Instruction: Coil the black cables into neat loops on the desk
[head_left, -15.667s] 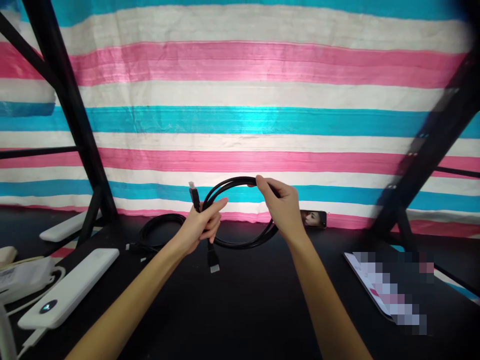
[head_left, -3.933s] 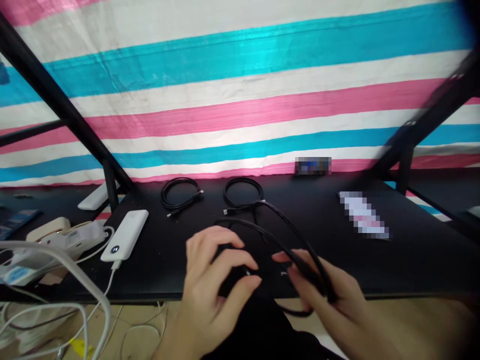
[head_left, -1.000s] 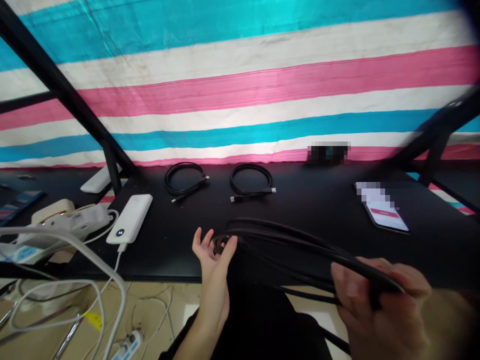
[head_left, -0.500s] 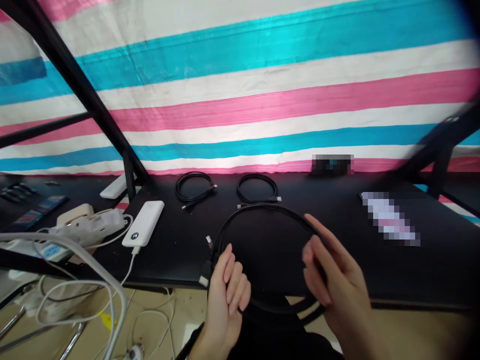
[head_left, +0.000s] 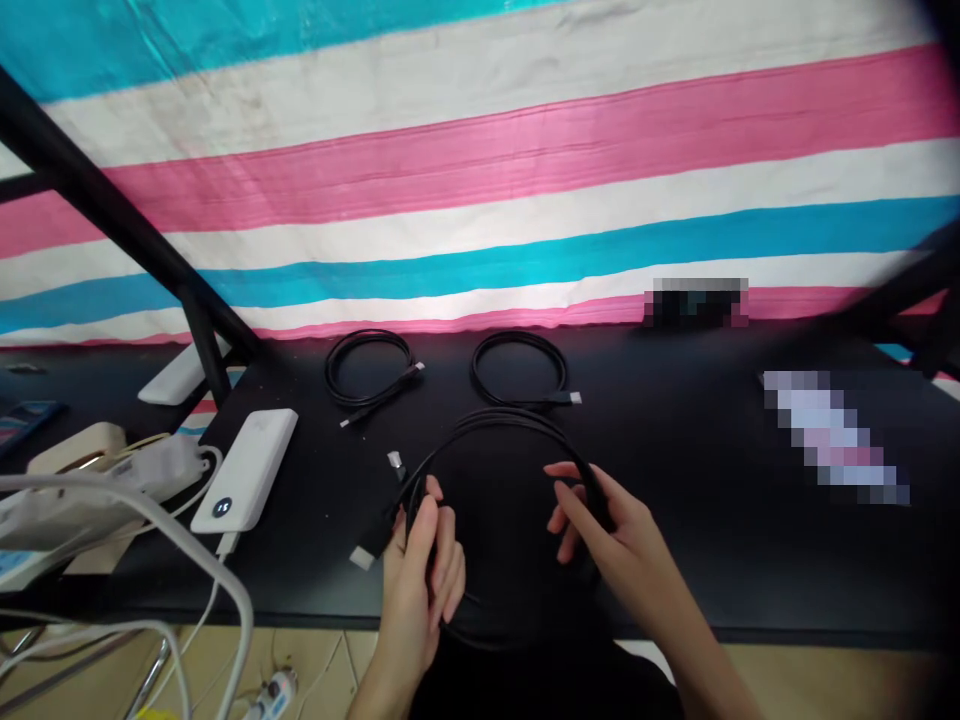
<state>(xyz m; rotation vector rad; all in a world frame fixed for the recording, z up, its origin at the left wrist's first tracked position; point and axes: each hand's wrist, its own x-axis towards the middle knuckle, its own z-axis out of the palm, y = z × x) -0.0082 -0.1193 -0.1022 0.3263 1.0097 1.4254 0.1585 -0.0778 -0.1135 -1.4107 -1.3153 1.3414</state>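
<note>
A black cable (head_left: 517, 416) is looped into a coil between my two hands, over the front part of the black table. My left hand (head_left: 429, 555) is closed around the coil's left side, where both metal-tipped plugs (head_left: 373, 545) stick out to the left. Around the right side of the loop, my right hand (head_left: 600, 515) has its fingers curled, with the strands between thumb and fingers. The lower part of the coil is dark against black clothing and hard to make out. Behind it lie two more coiled black cables, one at left (head_left: 367, 398) and one at right (head_left: 562, 370).
A white power bank (head_left: 251, 465) with a lit display lies left, a white cord plugged into it. Farther left are a power strip (head_left: 150, 480) and a thick white cable (head_left: 191, 540). Two pixelated items lie at right. A striped sheet (head_left: 465, 180) hangs behind the table (head_left: 712, 560).
My hands have come closer together and the loop has narrowed, its strands bunching at the top. The right hand moved left and its fingers loosened a little. The view has tilted down.
</note>
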